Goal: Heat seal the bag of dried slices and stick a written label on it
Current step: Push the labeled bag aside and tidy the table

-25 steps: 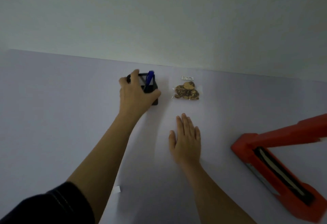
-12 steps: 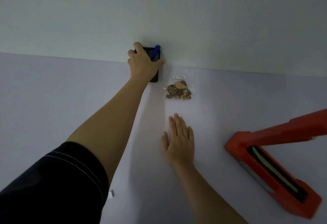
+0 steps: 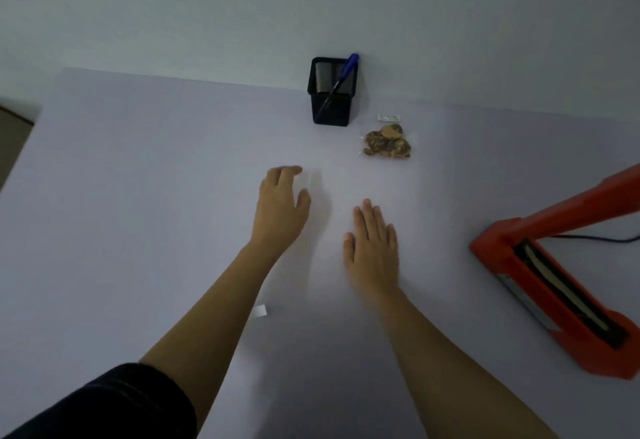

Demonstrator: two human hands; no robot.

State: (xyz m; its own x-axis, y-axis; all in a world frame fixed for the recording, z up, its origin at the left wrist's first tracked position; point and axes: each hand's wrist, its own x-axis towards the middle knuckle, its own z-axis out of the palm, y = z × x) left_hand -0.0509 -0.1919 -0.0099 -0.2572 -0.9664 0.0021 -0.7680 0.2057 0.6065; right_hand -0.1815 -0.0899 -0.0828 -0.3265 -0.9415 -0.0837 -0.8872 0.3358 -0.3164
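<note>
Pale purple bench (image 3: 138,196) fills the view, w/ a plain wall behind. At right, a red heat sealer (image 3: 554,303) sits w/ its arm raised. At centre, the left hand (image 3: 280,206) hovers, fingers loosely curled and holding nothing. The right hand (image 3: 372,241) lies flat, palm down, fingers straight, also empty. A black mesh pen holder (image 3: 330,106) stands at the bench's far edge. Just right of it, well apart from both hands, lies the bag of dried slices (image 3: 388,144). A blue pen (image 3: 343,75) leans in the holder. A small white label (image 3: 388,117) shows at the bag's far end. A white paper scrap (image 3: 260,310) lies nr the left forearm.
</note>
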